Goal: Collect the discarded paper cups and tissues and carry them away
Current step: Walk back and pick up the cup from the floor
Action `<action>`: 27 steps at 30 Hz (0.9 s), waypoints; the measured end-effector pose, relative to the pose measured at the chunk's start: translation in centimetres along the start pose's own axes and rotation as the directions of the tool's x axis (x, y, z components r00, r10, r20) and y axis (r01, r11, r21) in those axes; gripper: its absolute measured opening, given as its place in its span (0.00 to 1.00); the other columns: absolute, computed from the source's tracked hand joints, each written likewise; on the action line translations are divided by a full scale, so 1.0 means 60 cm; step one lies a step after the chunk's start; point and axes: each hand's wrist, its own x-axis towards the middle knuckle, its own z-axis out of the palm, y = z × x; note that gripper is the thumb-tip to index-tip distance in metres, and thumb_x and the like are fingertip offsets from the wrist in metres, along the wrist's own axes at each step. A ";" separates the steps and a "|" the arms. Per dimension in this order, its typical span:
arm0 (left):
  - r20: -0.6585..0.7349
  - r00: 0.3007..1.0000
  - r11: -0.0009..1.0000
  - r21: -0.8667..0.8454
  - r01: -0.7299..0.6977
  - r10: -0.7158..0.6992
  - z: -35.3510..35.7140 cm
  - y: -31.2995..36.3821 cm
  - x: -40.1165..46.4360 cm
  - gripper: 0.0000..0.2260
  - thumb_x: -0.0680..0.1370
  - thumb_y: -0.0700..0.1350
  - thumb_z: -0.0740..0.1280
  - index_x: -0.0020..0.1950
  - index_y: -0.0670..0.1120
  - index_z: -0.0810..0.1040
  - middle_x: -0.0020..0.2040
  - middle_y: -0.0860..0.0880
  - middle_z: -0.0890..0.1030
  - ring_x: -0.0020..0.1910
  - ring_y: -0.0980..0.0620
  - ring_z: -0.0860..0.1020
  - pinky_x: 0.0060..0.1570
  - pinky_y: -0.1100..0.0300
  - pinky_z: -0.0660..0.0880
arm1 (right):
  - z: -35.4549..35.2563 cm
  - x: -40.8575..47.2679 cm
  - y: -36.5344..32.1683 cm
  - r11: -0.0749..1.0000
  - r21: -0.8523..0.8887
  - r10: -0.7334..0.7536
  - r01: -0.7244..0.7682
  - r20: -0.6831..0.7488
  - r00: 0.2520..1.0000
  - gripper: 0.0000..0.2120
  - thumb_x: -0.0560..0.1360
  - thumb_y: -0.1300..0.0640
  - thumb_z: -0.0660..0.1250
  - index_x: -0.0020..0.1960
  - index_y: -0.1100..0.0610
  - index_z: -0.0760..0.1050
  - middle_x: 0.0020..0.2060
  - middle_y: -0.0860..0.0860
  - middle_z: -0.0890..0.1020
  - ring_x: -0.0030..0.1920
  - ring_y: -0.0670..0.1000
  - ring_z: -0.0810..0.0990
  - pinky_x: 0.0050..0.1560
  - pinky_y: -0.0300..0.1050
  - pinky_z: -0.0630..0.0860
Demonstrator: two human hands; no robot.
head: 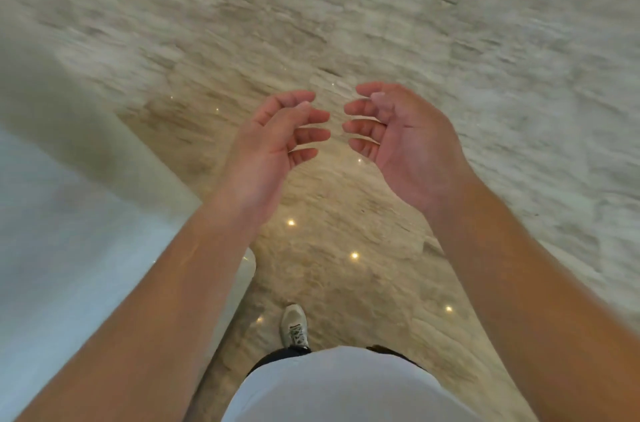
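My left hand (277, 141) and my right hand (401, 137) are held out in front of me at chest height, palms turned toward each other, fingers curled and apart. Neither hand holds anything. Their fingertips are a small gap apart. No paper cup or tissue shows anywhere in the head view. The picture is blurred by motion.
A polished beige marble floor (346, 41) fills the view, with small ceiling lights reflected in it. A pale, smooth surface with a rounded edge (86, 214) runs along my left side. My shoe (293, 324) stands on the floor below my hands.
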 end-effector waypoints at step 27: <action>0.183 0.981 0.989 0.145 0.030 -0.056 0.294 0.034 0.618 0.09 0.76 0.49 0.66 0.55 0.52 0.80 0.48 0.51 0.86 0.45 0.54 0.84 0.44 0.61 0.77 | -0.310 0.499 -0.214 0.984 0.148 -0.075 0.102 -0.175 0.982 0.11 0.75 0.58 0.61 0.55 0.57 0.78 0.44 0.52 0.84 0.43 0.51 0.82 0.45 0.46 0.77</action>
